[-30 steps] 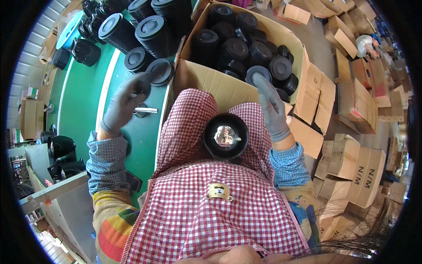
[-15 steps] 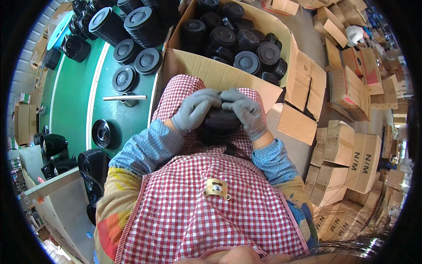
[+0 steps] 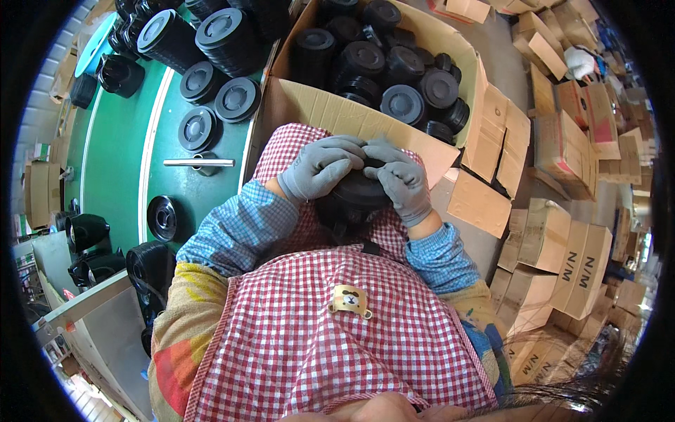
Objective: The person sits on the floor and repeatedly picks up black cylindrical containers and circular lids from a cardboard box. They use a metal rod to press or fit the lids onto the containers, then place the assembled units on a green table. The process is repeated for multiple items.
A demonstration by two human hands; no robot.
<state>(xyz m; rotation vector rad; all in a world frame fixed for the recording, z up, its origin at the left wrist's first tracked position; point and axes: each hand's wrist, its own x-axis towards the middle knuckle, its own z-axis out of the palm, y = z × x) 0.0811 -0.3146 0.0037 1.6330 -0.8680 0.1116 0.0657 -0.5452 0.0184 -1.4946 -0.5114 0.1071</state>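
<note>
A green table top (image 3: 116,151) fills the left of the frame, its white stripe running down toward the lower left, and loose black round lids (image 3: 197,128) and stacked black pots (image 3: 169,35) crowd its upper part, with a metal rod (image 3: 199,162) lying across the one bare stretch at middle left. An open cardboard box (image 3: 330,112) full of black round parts (image 3: 404,104) takes the upper middle, its near wall touching the person's lap, so little free room lies ahead of the hands. Flattened and stacked cartons (image 3: 562,260) pack the right side down to the lower right. At the centre of the frame a black round part (image 3: 351,200) rests on the red checked apron (image 3: 337,330), just below the box wall. The left hand (image 3: 320,167), in a grey glove, is curled over the part's upper left edge, fingers bent and pressing on it. The right hand (image 3: 399,179), gloved likewise, is closed over its upper right edge, and the fingertips of both hands meet above the part's top.
</note>
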